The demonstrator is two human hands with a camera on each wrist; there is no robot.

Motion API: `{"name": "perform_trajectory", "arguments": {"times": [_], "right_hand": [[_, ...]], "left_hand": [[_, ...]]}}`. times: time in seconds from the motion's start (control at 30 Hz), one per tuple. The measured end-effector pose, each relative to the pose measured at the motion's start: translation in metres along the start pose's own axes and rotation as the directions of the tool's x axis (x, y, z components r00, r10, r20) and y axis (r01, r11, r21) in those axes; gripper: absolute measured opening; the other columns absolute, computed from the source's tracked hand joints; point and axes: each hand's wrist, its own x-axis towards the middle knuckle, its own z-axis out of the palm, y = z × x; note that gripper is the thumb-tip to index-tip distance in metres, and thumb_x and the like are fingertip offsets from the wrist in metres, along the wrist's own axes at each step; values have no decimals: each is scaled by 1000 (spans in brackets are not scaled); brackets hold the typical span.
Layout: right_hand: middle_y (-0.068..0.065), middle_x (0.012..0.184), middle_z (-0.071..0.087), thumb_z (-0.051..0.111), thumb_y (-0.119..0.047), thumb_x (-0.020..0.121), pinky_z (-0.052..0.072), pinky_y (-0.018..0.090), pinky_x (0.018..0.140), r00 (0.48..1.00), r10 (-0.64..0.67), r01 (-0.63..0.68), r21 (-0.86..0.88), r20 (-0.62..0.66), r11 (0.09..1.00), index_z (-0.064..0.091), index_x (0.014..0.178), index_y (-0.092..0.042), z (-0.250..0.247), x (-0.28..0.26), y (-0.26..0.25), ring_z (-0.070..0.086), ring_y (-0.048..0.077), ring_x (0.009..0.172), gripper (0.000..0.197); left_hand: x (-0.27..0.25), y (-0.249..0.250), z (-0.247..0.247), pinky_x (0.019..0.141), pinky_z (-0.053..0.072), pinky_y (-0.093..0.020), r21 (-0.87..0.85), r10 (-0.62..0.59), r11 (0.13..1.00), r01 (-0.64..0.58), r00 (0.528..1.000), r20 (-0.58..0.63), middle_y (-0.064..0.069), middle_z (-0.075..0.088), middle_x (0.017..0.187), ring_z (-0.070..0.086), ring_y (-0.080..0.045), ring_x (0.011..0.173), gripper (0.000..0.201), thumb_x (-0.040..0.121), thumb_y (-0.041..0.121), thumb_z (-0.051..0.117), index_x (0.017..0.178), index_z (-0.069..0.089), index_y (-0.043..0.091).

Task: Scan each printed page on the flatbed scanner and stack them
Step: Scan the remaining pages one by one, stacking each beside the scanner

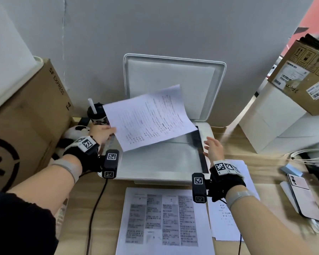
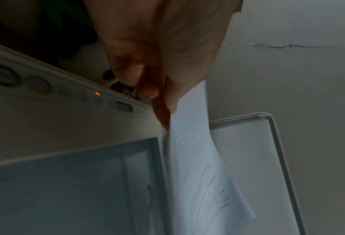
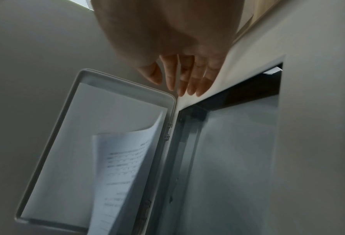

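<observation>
One printed page [image 1: 151, 118] is pinched at its left edge by the fingers [image 2: 135, 74] of the left hand [image 1: 101, 133] and held tilted above the bare glass [image 1: 158, 157] of the flatbed scanner [image 1: 208, 133], whose lid [image 1: 173, 85] is raised against the wall. Nothing is held by the right hand [image 1: 214, 150], its fingers [image 3: 187, 76] straight and slightly spread just over the scanner's right rim, apart from the page. Two more printed sheets [image 1: 162, 218] are laid on the table [image 1: 265, 166] before the scanner's front edge.
</observation>
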Motion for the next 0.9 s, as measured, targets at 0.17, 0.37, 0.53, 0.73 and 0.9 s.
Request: {"name": "perform_trajectory", "arguments": {"times": [0.17,0.37,0.53,0.73,0.9], "right_hand": [[6,113,63,44,-67,78,43,41,101,986,82,-50,-206,149,977,62,99,-21,-11,19,21,59,25,104,54],[1,130,52,55,-39,93,32,43,111,954,132,-21,-383,268,924,51,131,-5,-26,-23,2,45,29,128,51],[14,113,64,53,-14,95,52,29,75,973,94,-24,-313,211,949,60,109,-7,-48,-34,10,60,27,94,17],[7,104,69,51,-9,95,55,27,86,989,128,-112,189,-70,975,59,88,-13,-97,-30,47,68,11,84,11],[15,107,61,62,-12,88,55,30,66,948,289,-217,396,-130,892,54,122,0,-139,-23,90,65,22,84,38]], "left_hand": [[-24,-27,-7,34,25,-13,67,-64,997,48,966,252,-7,53,75,36,-13,54,13,89,20,63,93,66,9],[-37,-35,-1,38,25,-15,90,-73,995,44,936,343,-8,51,83,33,-12,54,14,92,23,58,101,65,15],[-59,-19,22,38,24,-14,-63,-72,993,98,941,329,-2,56,71,39,-8,49,21,98,24,46,90,63,14],[-96,-10,49,41,25,-18,-113,-118,964,239,773,624,4,40,50,37,-12,50,34,101,28,34,95,62,10],[-132,-26,77,41,33,-17,130,-236,965,226,541,807,2,35,48,37,-12,47,37,101,25,34,89,61,3]]}}
